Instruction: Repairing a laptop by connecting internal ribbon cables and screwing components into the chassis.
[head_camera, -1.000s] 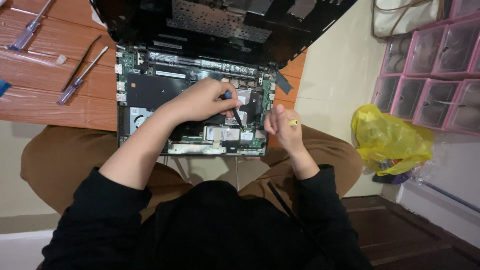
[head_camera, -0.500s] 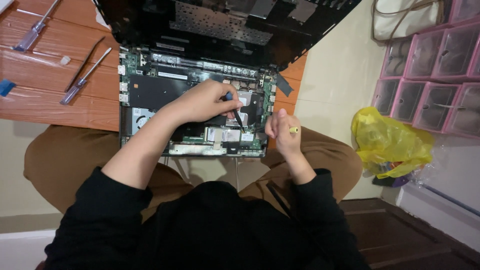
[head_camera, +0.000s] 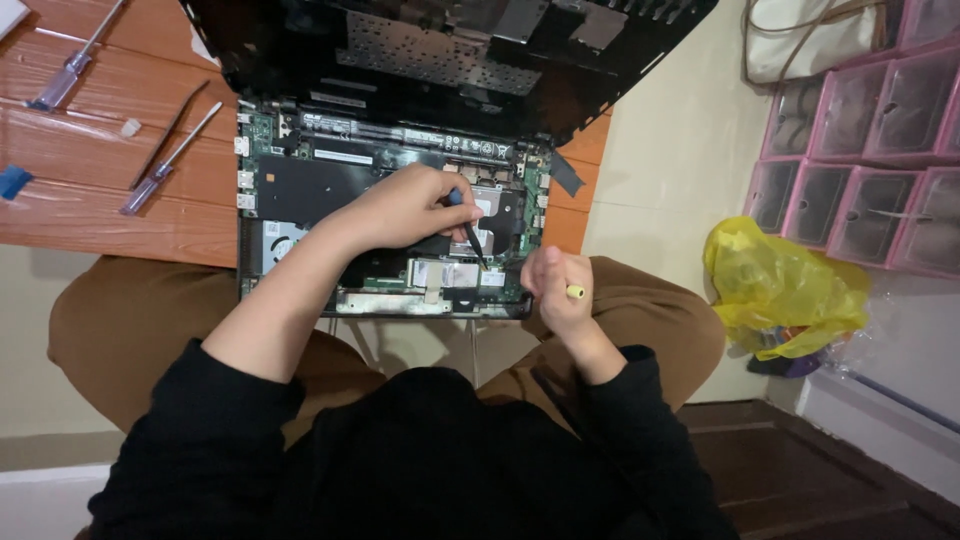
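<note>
green circuit board of the opened laptop lies on the wooden table edge; the left hand pinches a dark spudger onto it. the right hand, beside the board, is closed around a yellow-tipped tool; a slipping tip could likely scratch components.

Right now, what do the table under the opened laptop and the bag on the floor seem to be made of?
The table looks like wood, reddish-brown with a slight sheen: parallel planks with visible grain. The yellow bag looks like thin plastic film: crumpled, glossy, slightly translucent folds. The opened laptop shows a green circuit board, probably fibreglass, under black sheet.
</note>
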